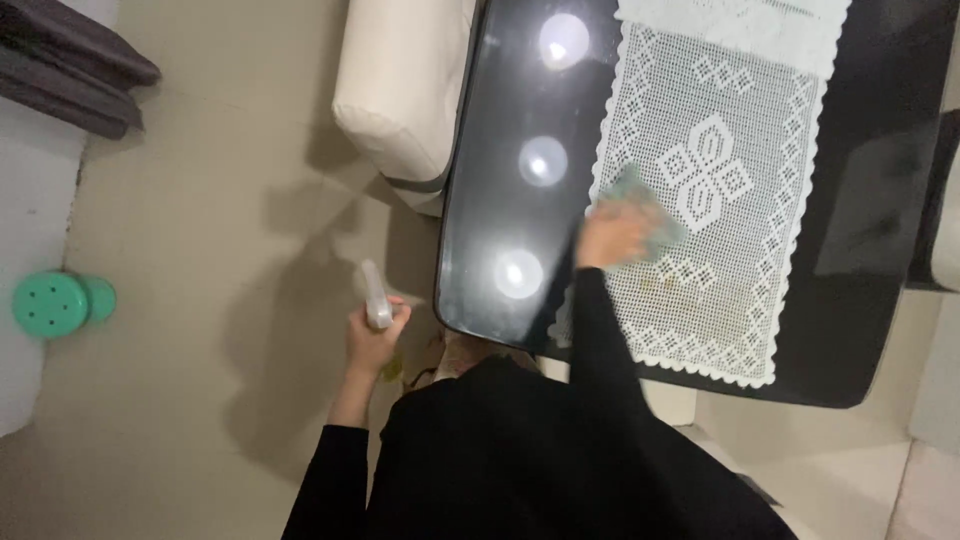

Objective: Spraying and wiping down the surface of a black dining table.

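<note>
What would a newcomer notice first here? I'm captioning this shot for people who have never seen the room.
The white lace runner across the glossy black table stands out, with the right hand pressing a greenish cloth on it. The left hand holds a pale spray bottle over the beige floor.

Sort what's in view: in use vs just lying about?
In use: cloth under right hand, on lace runner atop black table; spray bottle in left hand.
Lying about: green stool, cream seat.

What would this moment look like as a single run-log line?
left hand: holds spray bottle | right hand: presses green cloth on lace runner | black glass table
</note>
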